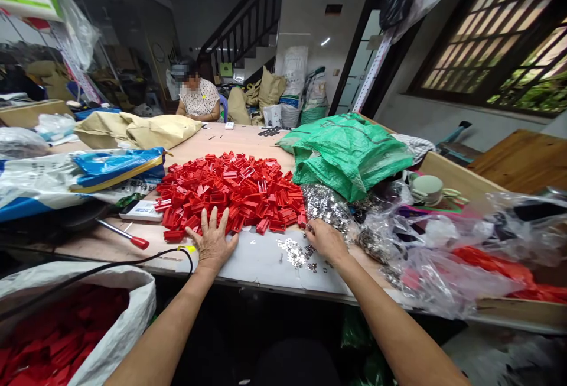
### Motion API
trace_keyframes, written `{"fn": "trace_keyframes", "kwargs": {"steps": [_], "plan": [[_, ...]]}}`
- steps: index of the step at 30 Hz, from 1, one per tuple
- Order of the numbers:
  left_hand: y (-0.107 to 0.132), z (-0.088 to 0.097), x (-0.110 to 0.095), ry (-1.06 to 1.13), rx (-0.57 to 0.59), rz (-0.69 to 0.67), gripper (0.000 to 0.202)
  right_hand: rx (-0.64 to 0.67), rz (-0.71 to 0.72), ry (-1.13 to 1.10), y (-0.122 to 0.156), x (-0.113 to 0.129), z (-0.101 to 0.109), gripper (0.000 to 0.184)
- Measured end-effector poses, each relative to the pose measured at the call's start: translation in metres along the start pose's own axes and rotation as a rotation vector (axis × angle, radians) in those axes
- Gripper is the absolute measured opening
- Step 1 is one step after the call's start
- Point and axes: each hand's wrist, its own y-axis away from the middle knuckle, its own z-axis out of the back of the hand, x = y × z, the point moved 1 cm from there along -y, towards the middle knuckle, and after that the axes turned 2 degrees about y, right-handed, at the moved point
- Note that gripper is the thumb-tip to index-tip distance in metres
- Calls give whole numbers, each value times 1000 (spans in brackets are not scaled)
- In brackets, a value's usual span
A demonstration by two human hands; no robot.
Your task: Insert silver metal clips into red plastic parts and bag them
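A heap of small red plastic parts [239,188] covers the middle of the table. My left hand [213,238] lies at its near edge with fingers spread, fingertips against the red parts. Just right of the heap, my right hand [325,239] has its thumb and fingers brought together; whatever is between them is too small to make out. Below and left of that hand, small flat metal pieces [295,253] are scattered on a grey sheet [257,265]. Behind it lies a larger pile of similar metal pieces [325,206].
A green woven sack [349,152] sits behind the metal pile. Clear plastic bags [438,273] crowd the right side. On the left are a red-handled lever [128,237], a white box [142,211] and a sack of red parts [142,291]. Another person [201,99] sits across the table.
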Motion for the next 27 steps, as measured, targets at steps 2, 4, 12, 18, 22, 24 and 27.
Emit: {"fn": "trace_keyframes", "kwargs": {"steps": [2, 4, 12, 18, 22, 24, 27], "plan": [[0, -1, 1, -1, -9, -3, 66, 22, 21, -23, 5, -3, 2, 22], [1, -1, 1, -6, -18, -8, 67, 53, 43, -54, 12, -7, 5, 20], [3, 3, -1, 9, -9, -40, 66, 24, -4, -114, 19, -18, 15, 25], [4, 3, -1, 5, -21, -39, 64, 31, -28, -45, 6, -8, 5, 25], [4, 1, 0, -7, -37, -47, 64, 42, -63, -4, 3, -13, 6, 22], [4, 0, 0, -7, -49, -54, 64, 50, -63, -2, 3, -15, 8, 21], [4, -1, 0, -8, -66, -60, 63, 51, -59, -6, 1, -14, 7, 21]]}}
